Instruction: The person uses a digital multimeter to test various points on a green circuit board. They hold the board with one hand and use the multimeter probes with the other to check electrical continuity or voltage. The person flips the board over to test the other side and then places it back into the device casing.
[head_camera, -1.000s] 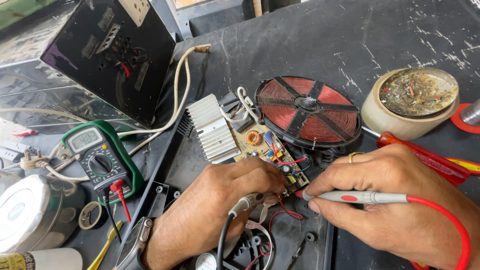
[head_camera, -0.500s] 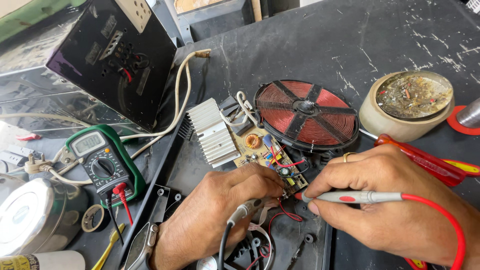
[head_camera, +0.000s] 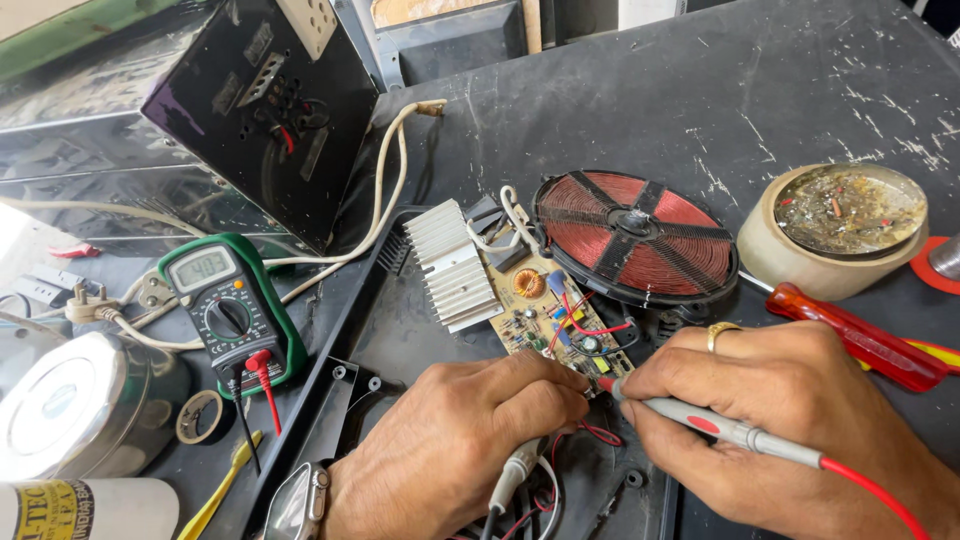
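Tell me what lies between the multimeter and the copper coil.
In the head view, between multimeter and coil: a finned heatsink and the circuit board.

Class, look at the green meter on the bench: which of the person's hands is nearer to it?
Left. The left hand lies just right of the green meter; the right hand is farther right, beyond it.

Bright daylight, seemingly from upper left. Hard glare on the black box (head_camera: 262, 110) and steel lid (head_camera: 62, 400) near the worktop's left edge. Soft shadows under both hands. Center sharp; coil (head_camera: 634, 237) crisp. Slight wide-angle stretch at corners. No motion blur.
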